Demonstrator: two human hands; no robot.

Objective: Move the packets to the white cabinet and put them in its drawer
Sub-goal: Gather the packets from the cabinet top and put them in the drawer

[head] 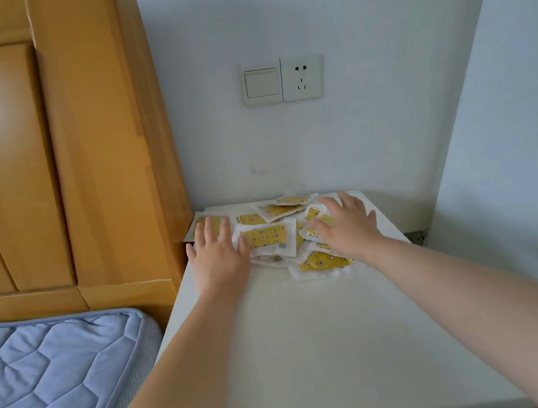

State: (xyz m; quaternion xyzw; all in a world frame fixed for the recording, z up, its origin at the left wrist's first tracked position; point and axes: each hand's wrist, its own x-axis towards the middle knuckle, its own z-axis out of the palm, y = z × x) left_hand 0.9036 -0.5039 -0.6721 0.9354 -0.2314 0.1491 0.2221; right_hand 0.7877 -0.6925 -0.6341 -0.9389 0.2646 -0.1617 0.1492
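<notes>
Packets heaped on white surface; left hand and right hand flat, fingers spread, touching its sides.

At least eight flat yellow packets with white edges lie heaped at 12 o'clock on one white counter, overlapping too much for an exact count. Two hands touch the heap: one left hand at 9 o'clock and one right hand at 3 o'clock. One white wall switch and one white socket sit above.
</notes>
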